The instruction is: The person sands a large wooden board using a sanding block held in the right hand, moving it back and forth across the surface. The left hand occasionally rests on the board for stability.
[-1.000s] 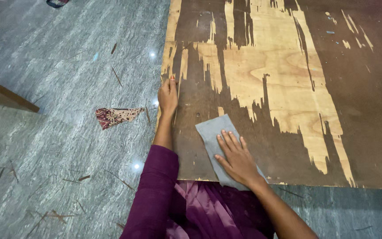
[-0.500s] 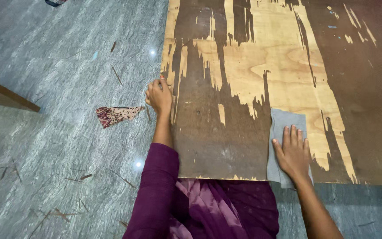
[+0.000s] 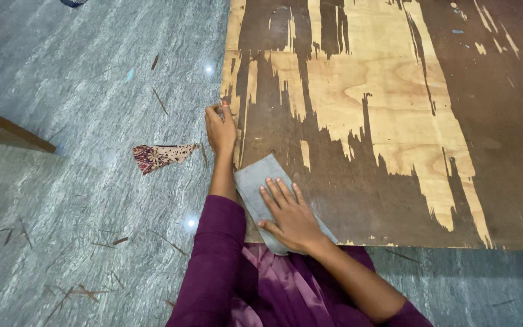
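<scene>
right hand (image 3: 290,213): you had it spread flat on the grey cloth (image 3: 255,181), lower middle
left hand (image 3: 220,128): curled on the plywood sheet (image 3: 388,121) edge

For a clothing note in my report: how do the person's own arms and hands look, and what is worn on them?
The left arm wears a long, dark purple sleeve that ends before the wrist. The right arm is bare to about the elbow, where the same purple cloth shows. The left hand and the right hand wear no gloves. One left nail looks painted red. No rings or bracelets are visible.
</scene>
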